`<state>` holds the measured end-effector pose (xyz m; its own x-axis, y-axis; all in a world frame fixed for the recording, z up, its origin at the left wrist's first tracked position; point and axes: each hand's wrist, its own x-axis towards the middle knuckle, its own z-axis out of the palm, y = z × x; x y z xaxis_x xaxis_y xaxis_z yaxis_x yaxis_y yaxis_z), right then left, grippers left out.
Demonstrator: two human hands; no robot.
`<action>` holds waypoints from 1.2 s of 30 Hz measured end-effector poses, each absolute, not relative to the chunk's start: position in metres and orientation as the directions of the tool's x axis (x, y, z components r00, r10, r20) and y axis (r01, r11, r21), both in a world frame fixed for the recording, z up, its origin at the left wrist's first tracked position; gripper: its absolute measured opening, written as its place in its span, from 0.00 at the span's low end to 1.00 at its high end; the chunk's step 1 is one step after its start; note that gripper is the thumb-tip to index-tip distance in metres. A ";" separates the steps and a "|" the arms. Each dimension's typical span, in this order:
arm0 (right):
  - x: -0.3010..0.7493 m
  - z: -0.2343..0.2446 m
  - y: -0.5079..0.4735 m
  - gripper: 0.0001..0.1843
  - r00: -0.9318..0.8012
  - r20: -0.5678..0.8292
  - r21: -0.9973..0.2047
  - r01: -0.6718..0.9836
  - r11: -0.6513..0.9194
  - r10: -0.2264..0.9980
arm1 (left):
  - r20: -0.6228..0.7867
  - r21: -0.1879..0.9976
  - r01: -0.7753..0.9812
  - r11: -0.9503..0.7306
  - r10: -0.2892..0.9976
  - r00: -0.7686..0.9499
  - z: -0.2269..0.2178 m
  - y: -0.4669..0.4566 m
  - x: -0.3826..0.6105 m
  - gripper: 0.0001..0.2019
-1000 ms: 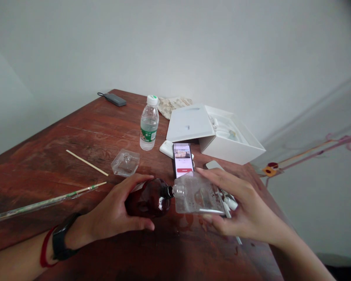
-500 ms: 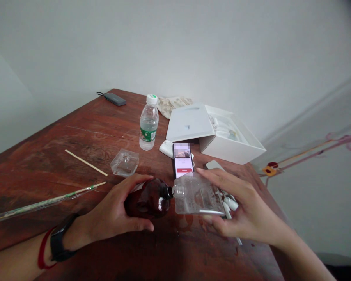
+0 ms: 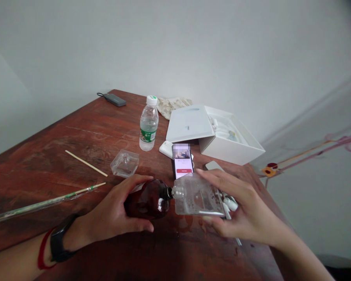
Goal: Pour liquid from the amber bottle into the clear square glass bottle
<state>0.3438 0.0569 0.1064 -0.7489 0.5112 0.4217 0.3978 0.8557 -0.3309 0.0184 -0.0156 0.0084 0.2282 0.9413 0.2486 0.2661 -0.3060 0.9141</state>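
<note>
My left hand (image 3: pixel 114 212) is wrapped round a dark red-brown bottle (image 3: pixel 148 200), tipped so that its black neck points right. In my right hand (image 3: pixel 240 203) is a clear, flat-sided plastic container (image 3: pixel 200 197) with a short threaded neck, held on its side. The two necks meet end to end; I cannot make out whether liquid passes between them. Drops cling inside the clear container. A second clear square piece with a round threaded part (image 3: pixel 124 163) lies beyond my left hand.
A water bottle (image 3: pixel 149 125) stands behind, near a lit phone (image 3: pixel 183 162), a white case (image 3: pixel 166 149) and an open white box (image 3: pixel 231 146). White earphones (image 3: pixel 230 203) lie beside my right hand. One bare chopstick (image 3: pixel 86 163) and wrapped chopsticks (image 3: pixel 46 203) lie left. A grey device (image 3: pixel 114 99) sits at the far edge.
Both hands keep almost the same hold and position. The picture on the phone screen differs.
</note>
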 end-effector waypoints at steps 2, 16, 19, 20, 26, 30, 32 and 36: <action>0.344 0.106 0.057 0.37 -0.746 0.418 -0.342 0.400 0.850 0.519 | 0.261 0.912 0.259 -0.319 0.936 0.235 0.008 -0.015 0.018 0.46; 0.347 0.103 0.057 0.36 -0.735 0.428 -0.346 0.404 0.847 0.526 | 0.286 0.899 0.267 -0.348 0.927 0.244 0.004 -0.014 0.016 0.46; 0.346 0.104 0.057 0.36 -0.737 0.430 -0.339 0.404 0.850 0.522 | 0.272 0.903 0.266 -0.337 0.929 0.252 0.002 -0.014 0.015 0.46; 0.346 0.104 0.057 0.36 -0.738 0.431 -0.334 0.405 0.851 0.520 | 0.269 0.904 0.268 -0.334 0.929 0.253 0.001 -0.014 0.015 0.46; 0.346 0.105 0.057 0.37 -0.744 0.428 -0.322 0.405 0.856 0.513 | 0.279 0.894 0.287 -0.344 0.929 0.245 0.004 -0.014 0.017 0.46; 0.345 0.106 0.057 0.38 -0.747 0.433 -0.314 0.401 0.861 0.505 | 0.282 0.903 0.261 -0.342 0.929 0.242 0.006 -0.013 0.017 0.45; 0.345 0.106 0.057 0.37 -0.751 0.430 -0.307 0.401 0.863 0.502 | 0.282 0.905 0.258 -0.340 0.930 0.236 0.005 -0.013 0.017 0.46; 0.344 0.107 0.057 0.37 -0.750 0.424 -0.306 0.409 0.860 0.508 | 0.269 0.912 0.248 -0.326 0.934 0.236 0.006 -0.014 0.017 0.46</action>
<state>0.3442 0.0568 0.1071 -0.7502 0.5076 0.4237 0.4091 0.8598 -0.3057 0.0175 -0.0137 0.0060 0.2355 0.9338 0.2694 0.2478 -0.3257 0.9124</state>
